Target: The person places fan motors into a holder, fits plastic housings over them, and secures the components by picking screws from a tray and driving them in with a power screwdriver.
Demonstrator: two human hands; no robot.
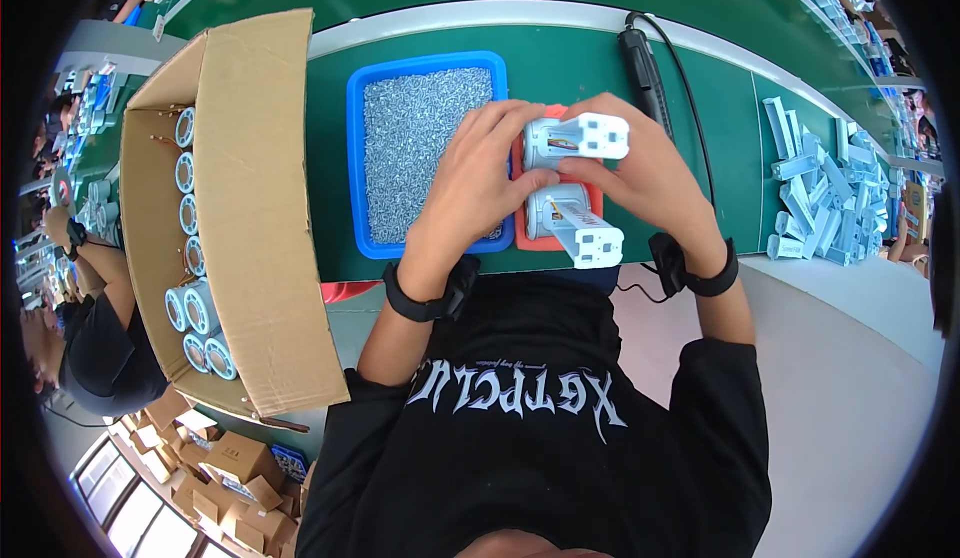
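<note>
Two light-blue cylindrical plastic housings, each with a long bracket ending in a white plate, sit in a red fixture (540, 242) near the bench's front edge. My left hand (478, 173) is closed around the left side of the farther housing (545, 145), thumb along its near side. From the right, my right hand (650, 173) wraps the same housing beneath its bracket, its thumb pointing left. Some fingertips are hidden behind it. The nearer housing (556, 214) shows a bit of wire inside its bracket, and neither hand grips it.
A blue tray (356, 158) of small metal screws stands left of the fixture. Further left, an open cardboard box (262, 208) holds several round housings. A black electric screwdriver (645, 73) with a cable lies behind my right hand. Light-blue bracket pieces (825, 198) are piled at right.
</note>
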